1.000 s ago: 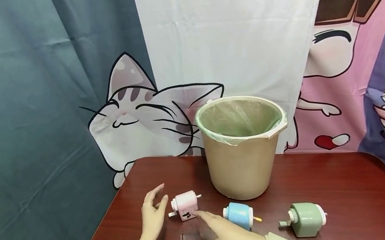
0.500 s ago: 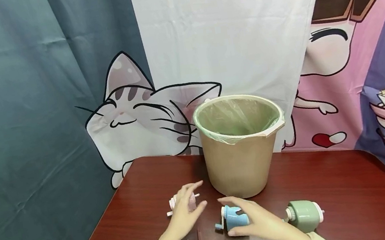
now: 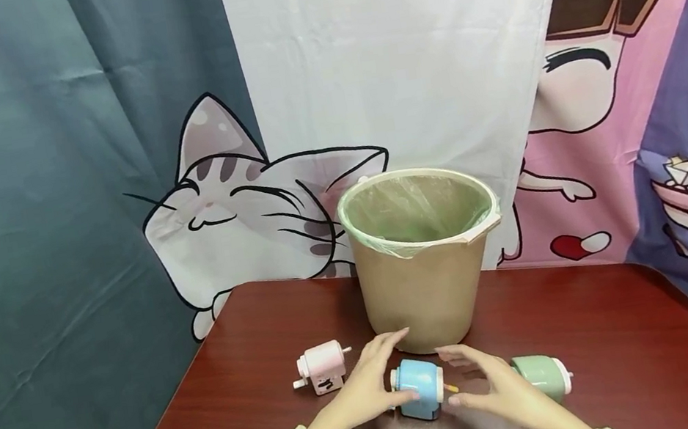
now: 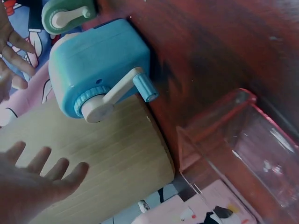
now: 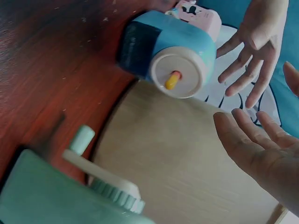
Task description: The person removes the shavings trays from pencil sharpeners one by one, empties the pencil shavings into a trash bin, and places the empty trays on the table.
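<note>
A blue crank pencil sharpener (image 3: 418,380) stands on the table with a yellow pencil end (image 5: 172,80) sticking out of its white front. My left hand (image 3: 370,387) is at its left side, fingers spread and thumb overlapping its body in the head view. On the other side my right hand (image 3: 500,388) is spread too, its fingertips near the pencil end. The white crank with a blue knob (image 4: 146,87) shows in the left wrist view. A pink sharpener (image 3: 324,367) is left of my left hand. Behind my right hand is a green sharpener (image 3: 544,376), partly covered.
A beige bucket (image 3: 426,298) with a thin green bag liner stands behind the sharpeners. A clear plastic box (image 4: 238,154) lies on the table near the pink sharpener, mostly hidden by my left arm in the head view. Printed curtains (image 3: 413,48) hang behind the dark red table (image 3: 607,323).
My left hand has moved right, from beside the pink sharpener, over it, to the blue one. My right hand has shifted right, from in front of the blue sharpener to its right side.
</note>
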`<move>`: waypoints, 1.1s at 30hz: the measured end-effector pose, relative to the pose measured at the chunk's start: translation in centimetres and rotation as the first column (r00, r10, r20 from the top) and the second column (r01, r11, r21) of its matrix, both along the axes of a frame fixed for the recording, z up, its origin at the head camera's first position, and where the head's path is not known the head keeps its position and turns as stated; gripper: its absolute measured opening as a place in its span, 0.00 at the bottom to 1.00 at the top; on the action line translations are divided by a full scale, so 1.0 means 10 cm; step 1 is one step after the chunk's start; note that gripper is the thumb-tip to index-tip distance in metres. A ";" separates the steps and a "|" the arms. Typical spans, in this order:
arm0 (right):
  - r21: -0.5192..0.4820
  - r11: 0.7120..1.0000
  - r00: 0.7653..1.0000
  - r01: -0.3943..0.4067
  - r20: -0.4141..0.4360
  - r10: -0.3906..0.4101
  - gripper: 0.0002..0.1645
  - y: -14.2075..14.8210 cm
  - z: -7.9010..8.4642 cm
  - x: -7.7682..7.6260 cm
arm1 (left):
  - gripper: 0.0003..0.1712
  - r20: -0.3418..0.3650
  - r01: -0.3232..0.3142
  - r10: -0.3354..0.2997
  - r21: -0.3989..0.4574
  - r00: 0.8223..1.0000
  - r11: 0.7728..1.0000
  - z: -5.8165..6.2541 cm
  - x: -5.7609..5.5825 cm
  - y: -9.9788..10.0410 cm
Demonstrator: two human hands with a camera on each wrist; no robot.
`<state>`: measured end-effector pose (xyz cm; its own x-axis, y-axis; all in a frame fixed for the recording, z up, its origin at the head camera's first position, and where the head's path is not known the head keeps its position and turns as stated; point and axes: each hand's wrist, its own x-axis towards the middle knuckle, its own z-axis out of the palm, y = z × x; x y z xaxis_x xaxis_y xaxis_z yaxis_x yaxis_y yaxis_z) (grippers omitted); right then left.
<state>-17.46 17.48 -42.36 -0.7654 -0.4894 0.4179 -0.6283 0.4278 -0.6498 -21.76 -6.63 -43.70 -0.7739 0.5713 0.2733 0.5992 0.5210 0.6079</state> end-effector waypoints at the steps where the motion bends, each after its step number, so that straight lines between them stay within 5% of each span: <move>1: 0.009 1.000 1.000 0.009 0.001 -0.009 0.31 0.02 -0.01 0.00 | 0.52 -0.005 0.012 -0.012 -0.037 1.000 0.999 -0.01 -0.02 0.03; 8: 0.080 0.996 0.999 0.039 -0.014 -0.038 0.33 0.13 -0.02 0.03 | 0.57 -0.013 -0.011 0.008 -0.270 1.000 0.963 -0.06 -0.13 0.21; 13: 0.086 0.994 0.998 0.070 -0.014 -0.069 0.35 0.26 0.01 0.09 | 0.53 -0.006 -0.017 0.017 -0.346 1.000 0.938 -0.07 -0.20 0.30; 22: 0.093 0.995 0.999 0.042 0.017 -0.043 0.33 0.32 -0.06 0.05 | 0.38 0.000 0.029 -0.031 -0.365 1.000 0.930 -0.15 -0.27 0.32; 33: 0.109 0.992 0.997 0.063 0.041 -0.068 0.32 0.32 -0.13 0.06 | 0.37 0.007 -0.007 0.009 -0.315 1.000 0.949 -0.22 -0.28 0.39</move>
<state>-16.88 20.68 -43.68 -0.8140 -0.4780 0.3299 -0.5680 0.5362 -0.6244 -24.55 -2.73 -45.94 -0.7802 0.6211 0.0742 0.5901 0.6915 0.4168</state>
